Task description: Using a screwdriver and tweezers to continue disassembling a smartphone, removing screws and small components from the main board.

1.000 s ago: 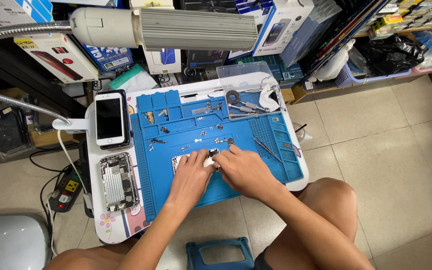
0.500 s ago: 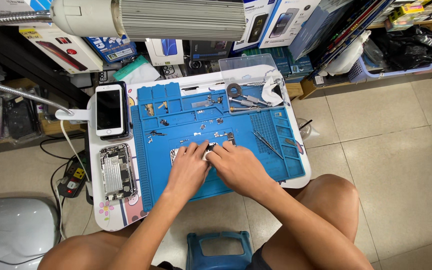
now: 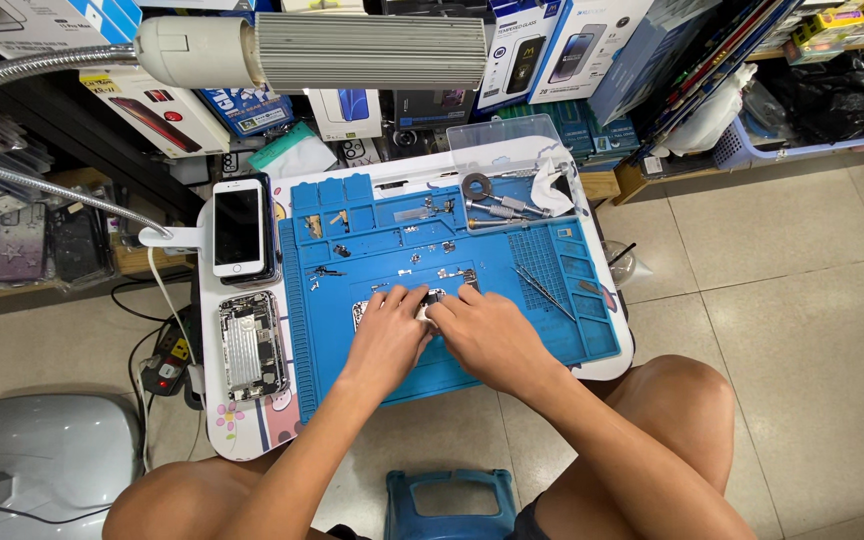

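Both of my hands rest side by side on a blue silicone work mat (image 3: 552, 330) on a small white table (image 3: 214, 425). My left hand (image 3: 388, 338) and my right hand (image 3: 482, 330) cover an opened phone (image 3: 360, 312), of which only a silvery corner and a dark part between the fingertips show. The fingers of both hands press on or pinch this phone. Small screws and metal parts (image 3: 442, 272) lie on the mat just beyond my fingers.
A white phone (image 3: 238, 226) and an opened phone body (image 3: 249, 345) lie left of the mat. Tweezers (image 3: 534, 288), screwdrivers (image 3: 497, 208), a tape roll (image 3: 475, 186) sit on the mat. A lamp head (image 3: 352, 50) hangs above. Boxes line the back. A blue stool (image 3: 442, 505) stands between my knees.
The view has shifted slightly, so the table sits lower in the frame. My hands stay together on the phone with only small finger movement.
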